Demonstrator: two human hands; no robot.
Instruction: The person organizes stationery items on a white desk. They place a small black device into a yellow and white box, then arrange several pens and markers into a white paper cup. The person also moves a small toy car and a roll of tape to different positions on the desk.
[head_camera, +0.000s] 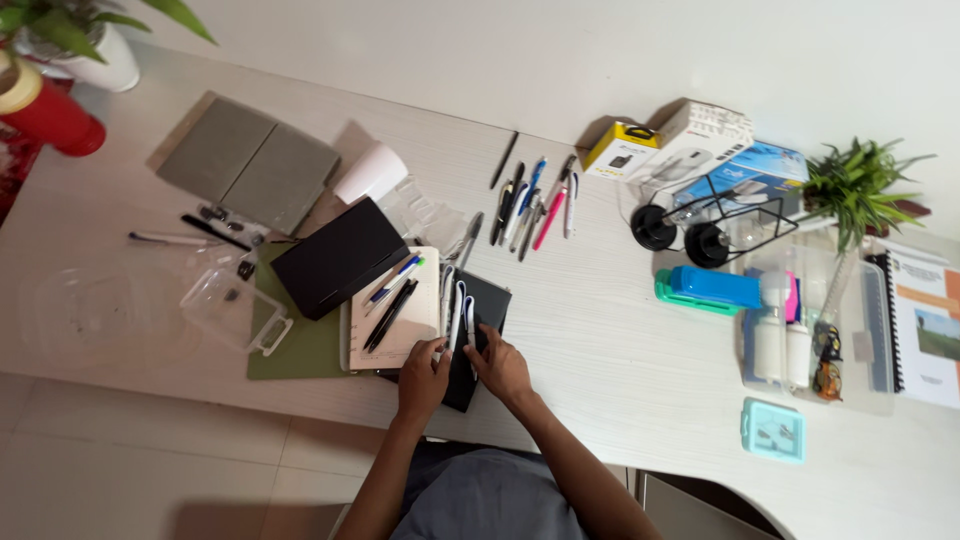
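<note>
**Two hands slotting pens into a black pen case on a white desk**

Seen from above, nearest the viewer, the left hand (422, 380) and the right hand (500, 368) both rest on a black pen case (478, 335) lying open on the white desk (600, 330), close to its front edge. The fingers of each hand are curled onto the case, pressing or pinching at it; whether either hand actually grips a pen cannot be told. About three white pens (458, 312) already sit side by side in the case.

Just left of the case lies an open notebook (400, 320) with several dark and blue pens (392, 298) loose on its page. Beyond that, further left, sit a black box (338, 257) and a clear plastic tub (232, 310).

Behind the case, a larger scatter of loose pens (530, 205) waits, so the sorting looks only partly done.

Right of the case is a wide bare stretch of desk, offering open room, before a blue stapler (712, 287) and a clear tray (860, 330). The left side is crowded.
</note>
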